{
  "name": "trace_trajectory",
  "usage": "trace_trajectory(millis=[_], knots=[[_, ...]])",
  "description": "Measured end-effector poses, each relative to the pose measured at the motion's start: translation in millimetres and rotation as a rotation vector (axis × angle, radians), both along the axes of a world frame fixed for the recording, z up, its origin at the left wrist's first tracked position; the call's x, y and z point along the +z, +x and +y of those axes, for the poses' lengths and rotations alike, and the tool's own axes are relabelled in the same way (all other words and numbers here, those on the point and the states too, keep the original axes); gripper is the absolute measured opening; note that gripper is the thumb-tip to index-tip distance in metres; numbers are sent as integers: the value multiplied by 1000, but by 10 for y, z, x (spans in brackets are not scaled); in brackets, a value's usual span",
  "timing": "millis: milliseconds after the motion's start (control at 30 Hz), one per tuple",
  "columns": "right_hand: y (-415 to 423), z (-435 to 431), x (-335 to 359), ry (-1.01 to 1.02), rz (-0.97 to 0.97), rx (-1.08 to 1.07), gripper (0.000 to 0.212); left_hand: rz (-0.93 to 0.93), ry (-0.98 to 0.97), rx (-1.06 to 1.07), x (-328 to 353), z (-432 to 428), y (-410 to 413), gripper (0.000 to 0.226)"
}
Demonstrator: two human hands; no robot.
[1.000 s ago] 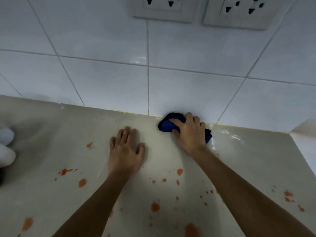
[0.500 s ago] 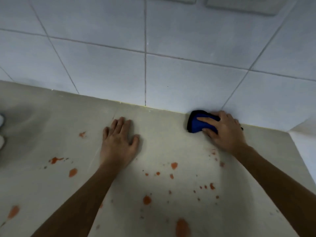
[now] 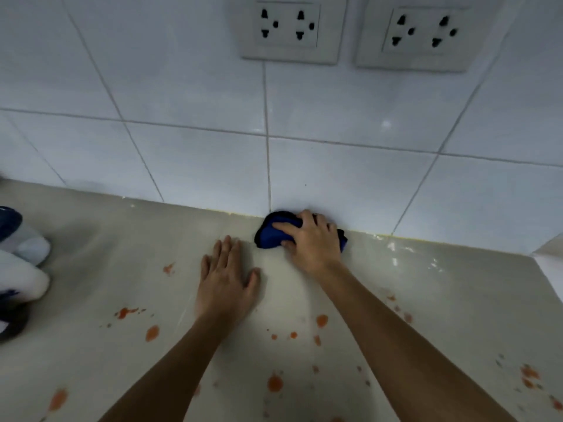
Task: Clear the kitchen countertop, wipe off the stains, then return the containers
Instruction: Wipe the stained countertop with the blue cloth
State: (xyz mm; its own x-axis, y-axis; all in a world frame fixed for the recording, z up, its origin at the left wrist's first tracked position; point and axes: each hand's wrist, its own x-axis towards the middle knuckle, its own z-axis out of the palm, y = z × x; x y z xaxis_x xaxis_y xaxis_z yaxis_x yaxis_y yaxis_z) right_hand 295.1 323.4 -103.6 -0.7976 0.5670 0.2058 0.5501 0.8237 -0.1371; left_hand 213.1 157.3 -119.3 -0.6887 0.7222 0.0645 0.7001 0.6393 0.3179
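Your right hand [image 3: 310, 242] grips a bunched blue cloth [image 3: 269, 236] and presses it on the bench [image 3: 457, 300], right at the joint with the tiled wall [image 3: 198, 153], at about 12 o'clock from you. Your left hand [image 3: 225, 281] lies flat and open on the bench, fingers spread a little, holding nothing, just beside the cloth at its 7 o'clock.

The orange stains [image 3: 274, 382] are mostly nearer to you, from 4 to 8 o'clock of the cloth, so the wiping is probably only started. Keep the cloth flat under your palm and pull it toward you in overlapping strokes, so the stains do not smear. Fold to a clean side when it gets dirty. The containers [image 3: 21, 263] stand at the far left edge, at 9 o'clock, partly out of view.
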Motion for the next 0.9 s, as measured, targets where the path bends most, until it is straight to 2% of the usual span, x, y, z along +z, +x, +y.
trace_trajectory(millis=[133,200,333,533,667,767,900], knots=[[488,230,-2,10,-21,-105,41,9,-94,-12,-11,-96,-176,76],[535,264,13,28,-57,-133,42,9,-58,-8,-45,-117,-176,83],[223,69,-57,65,-41,-197,40,-24,33,17,-120,-123,-104,78],[-577,-272,-39,69,52,-19,36,-15,40,40,-91,-72,-120,82],[-943,-386,-31,56,-20,95,42,17,-7,35,-115,-76,-114,86],[-749,-276,-6,49,-25,84,39,7,-17,43,-110,-107,-122,86],[-48,63,19,42,-55,25,39,-15,-14,35,-118,-124,-134,85]])
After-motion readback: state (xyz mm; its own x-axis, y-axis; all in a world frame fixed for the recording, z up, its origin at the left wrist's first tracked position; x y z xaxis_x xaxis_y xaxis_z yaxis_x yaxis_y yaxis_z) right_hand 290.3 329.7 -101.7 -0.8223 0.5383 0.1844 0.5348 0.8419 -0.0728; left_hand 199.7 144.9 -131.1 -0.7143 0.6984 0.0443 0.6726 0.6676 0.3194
